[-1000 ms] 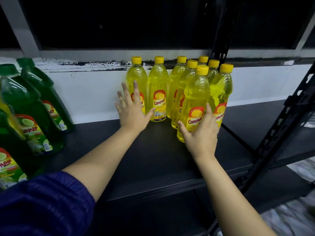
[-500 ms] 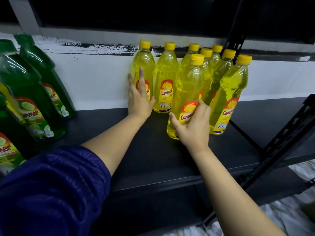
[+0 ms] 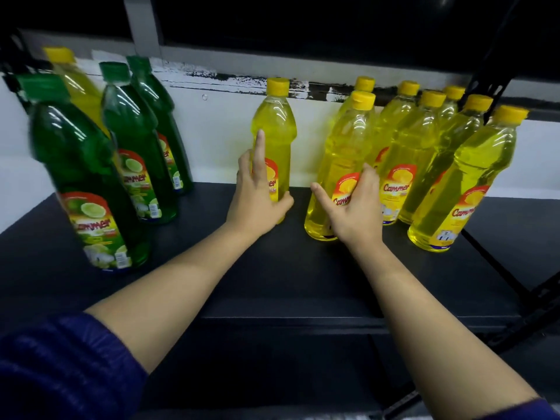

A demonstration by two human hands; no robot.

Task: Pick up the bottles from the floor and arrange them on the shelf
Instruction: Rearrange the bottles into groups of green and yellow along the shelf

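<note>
Both arms are stretched forward over the black shelf, forearms bare, blue sleeve bunched at my seven o'clock. Left hand sits on the lone yellow bottle at twelve o'clock: index finger straight up along its side, thumb hooked round the base at the right, so the grip is wrapped on that bottle. The bottle stands upright near the white back wall, apart from the rest.

Right hand is at one o'clock, palm against the label of the front yellow bottle, thumb splayed out to the left, fingers curved round the bottle's right side; that grip is clamped on it too. This bottle is on the shelf, tipped a little to the right.

Counting yellow: the lone one, the one under my right hand, then a cluster of six more crowding from one to two o'clock. One more yellow cap peeks at ten o'clock behind the green ones.

Green bottles: three, lined up from nine to eleven o'clock, lime labels facing me, the nearest blurred.
</note>
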